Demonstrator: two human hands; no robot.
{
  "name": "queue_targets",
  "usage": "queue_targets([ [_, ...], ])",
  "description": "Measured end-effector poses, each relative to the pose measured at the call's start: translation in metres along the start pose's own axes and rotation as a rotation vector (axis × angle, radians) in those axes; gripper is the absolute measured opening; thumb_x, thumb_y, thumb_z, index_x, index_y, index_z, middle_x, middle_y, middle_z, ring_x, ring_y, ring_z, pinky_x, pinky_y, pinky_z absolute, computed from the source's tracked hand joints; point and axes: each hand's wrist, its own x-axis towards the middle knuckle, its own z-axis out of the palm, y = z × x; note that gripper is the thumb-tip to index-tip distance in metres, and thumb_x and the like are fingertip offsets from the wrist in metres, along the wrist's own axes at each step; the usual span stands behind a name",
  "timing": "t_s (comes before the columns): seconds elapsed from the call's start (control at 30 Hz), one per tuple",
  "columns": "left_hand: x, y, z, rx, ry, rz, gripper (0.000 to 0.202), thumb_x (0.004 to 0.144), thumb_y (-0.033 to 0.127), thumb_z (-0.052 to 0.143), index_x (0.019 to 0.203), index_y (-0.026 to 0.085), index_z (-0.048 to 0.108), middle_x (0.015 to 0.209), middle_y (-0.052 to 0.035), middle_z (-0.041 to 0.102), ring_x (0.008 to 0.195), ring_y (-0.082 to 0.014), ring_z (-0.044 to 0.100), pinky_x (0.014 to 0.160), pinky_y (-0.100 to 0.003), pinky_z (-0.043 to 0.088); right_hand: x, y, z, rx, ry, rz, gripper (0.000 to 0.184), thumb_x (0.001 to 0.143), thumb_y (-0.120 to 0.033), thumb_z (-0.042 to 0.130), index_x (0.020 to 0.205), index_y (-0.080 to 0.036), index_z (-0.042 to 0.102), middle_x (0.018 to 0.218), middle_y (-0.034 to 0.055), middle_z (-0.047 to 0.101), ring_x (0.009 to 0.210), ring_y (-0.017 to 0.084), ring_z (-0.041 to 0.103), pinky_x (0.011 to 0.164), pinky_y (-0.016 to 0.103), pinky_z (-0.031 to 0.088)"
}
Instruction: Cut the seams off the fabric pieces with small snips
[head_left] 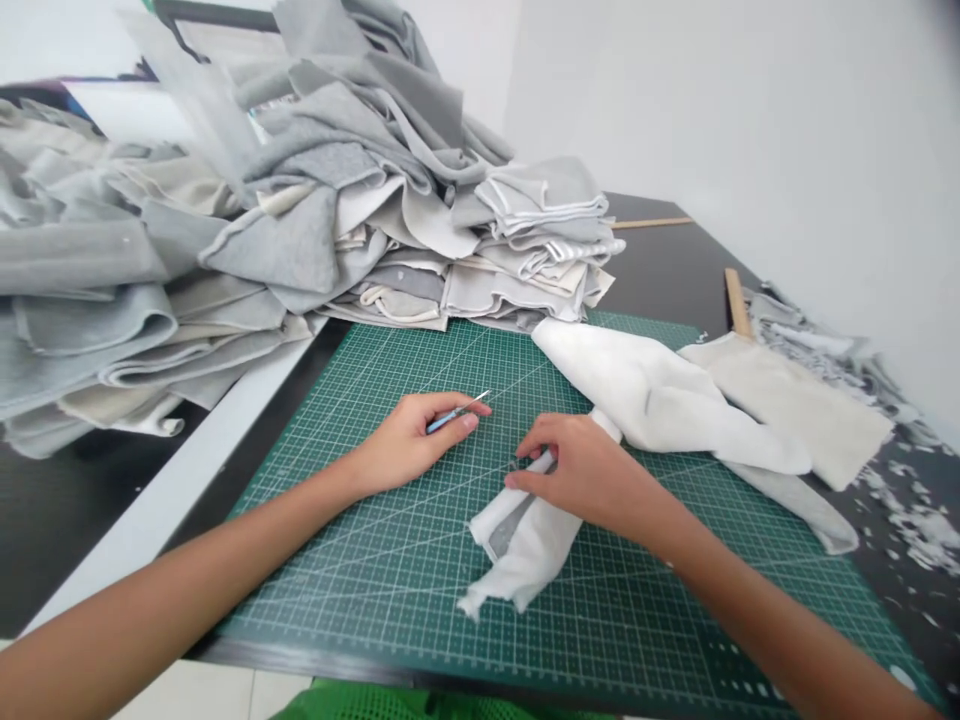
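Note:
My left hand [409, 440] rests on the green cutting mat [375, 560], its fingers closed round a small blue-handled tool [456, 412] whose thin metal tip points right. My right hand [581, 470] lies a short way to the right, fingers pinched on a white fabric piece [525, 545] with a grey edge, which trails toward me over the mat. The tool's tip is a few centimetres from that hand. The same white fabric [637, 385] stretches away behind my right hand toward the far right.
A tall heap of grey and cream fabric pieces [300, 220] fills the far left and back of the dark table. A beige fabric panel [802, 410], a wooden stick [737, 300] and fabric scraps [915, 520] lie at the right, by the white wall.

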Motion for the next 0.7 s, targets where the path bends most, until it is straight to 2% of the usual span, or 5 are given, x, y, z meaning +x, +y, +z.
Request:
queue_targets([
  [0.1, -0.001, 0.001, -0.001, -0.002, 0.000, 0.009, 0.028, 0.093, 0.043, 0.053, 0.110, 0.026, 0.069, 0.109, 0.0018, 0.072, 0.098, -0.0180, 0.063, 0.087, -0.030, 0.046, 0.000, -0.005, 0.005, -0.086, -0.022, 0.014, 0.008, 0.079, -0.025, 0.069, 0.081, -0.020, 0.075, 0.080, 0.0039, 0.071, 0.077, 0.020, 0.063, 0.070, 0.033, 0.047],
  [0.27, 0.000, 0.001, 0.000, 0.010, 0.007, 0.011, 0.033, 0.093, 0.046, 0.050, 0.110, 0.024, 0.069, 0.111, -0.0008, 0.071, 0.099, -0.0205, 0.063, 0.087, -0.033, 0.046, -0.004, -0.013, 0.019, -0.313, 0.009, -0.222, 0.024, 0.081, -0.001, 0.051, 0.067, -0.015, 0.066, 0.074, 0.0087, 0.066, 0.078, 0.022, 0.060, 0.070, 0.033, 0.045],
  [0.47, 0.000, 0.002, 0.002, 0.040, 0.019, 0.007, 0.035, 0.092, 0.047, 0.051, 0.109, 0.022, 0.069, 0.103, -0.0017, 0.072, 0.092, -0.0199, 0.061, 0.084, -0.032, 0.044, -0.006, -0.013, 0.029, -0.274, 0.079, -0.241, 0.019, 0.079, 0.001, 0.050, 0.074, -0.012, 0.062, 0.081, 0.0112, 0.065, 0.084, 0.022, 0.057, 0.074, 0.032, 0.046],
  [0.6, -0.002, 0.002, 0.003, 0.067, 0.027, 0.000, 0.036, 0.092, 0.048, 0.050, 0.109, 0.022, 0.069, 0.100, -0.0008, 0.072, 0.085, -0.0179, 0.060, 0.079, -0.030, 0.044, -0.016, 0.005, 0.000, -0.150, 0.197, -0.153, 0.016, 0.088, -0.011, 0.049, 0.083, -0.014, 0.064, 0.084, 0.0060, 0.067, 0.079, 0.016, 0.060, 0.071, 0.027, 0.048],
  [0.7, -0.002, 0.001, 0.002, 0.099, 0.027, -0.010, 0.038, 0.092, 0.050, 0.049, 0.109, 0.023, 0.070, 0.089, 0.0004, 0.071, 0.074, -0.0158, 0.057, 0.071, -0.029, 0.043, -0.045, 0.035, -0.040, 0.050, 0.413, 0.021, 0.017, 0.088, -0.025, 0.053, 0.083, -0.017, 0.066, 0.081, 0.0038, 0.069, 0.073, 0.016, 0.063, 0.062, 0.025, 0.049],
])
